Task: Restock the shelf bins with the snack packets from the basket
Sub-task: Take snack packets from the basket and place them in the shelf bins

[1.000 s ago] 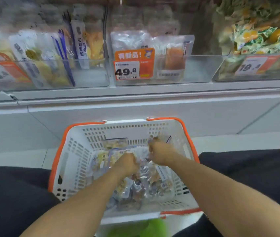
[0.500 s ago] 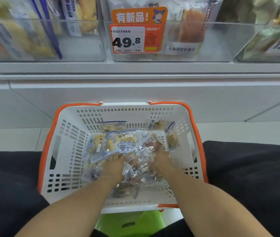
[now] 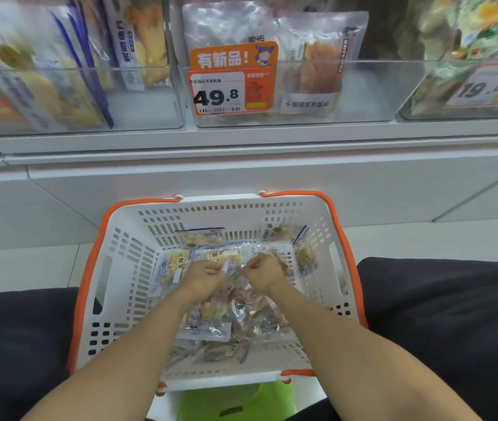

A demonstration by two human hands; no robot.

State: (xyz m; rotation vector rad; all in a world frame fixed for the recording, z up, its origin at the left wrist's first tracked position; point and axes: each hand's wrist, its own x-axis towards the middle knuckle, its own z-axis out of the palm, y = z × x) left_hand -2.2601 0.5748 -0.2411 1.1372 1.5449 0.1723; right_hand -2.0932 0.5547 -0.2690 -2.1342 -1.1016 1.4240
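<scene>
Currently I see both fists, left hand and right hand, gripping snack packets inside the basket; shelf bins at twelve o'clock await most stock.

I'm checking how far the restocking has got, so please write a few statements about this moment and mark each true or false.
1. Both hands are inside the basket. True.
2. The left hand is lifting a packet to the shelf. False: it grips clear packets down in the basket, as does the right hand.
3. The middle bin carries a price tag reading 49.8. True.
4. The basket has blue handles. False: they are orange.
5. The basket is empty. False: many packets lie in it.
</scene>
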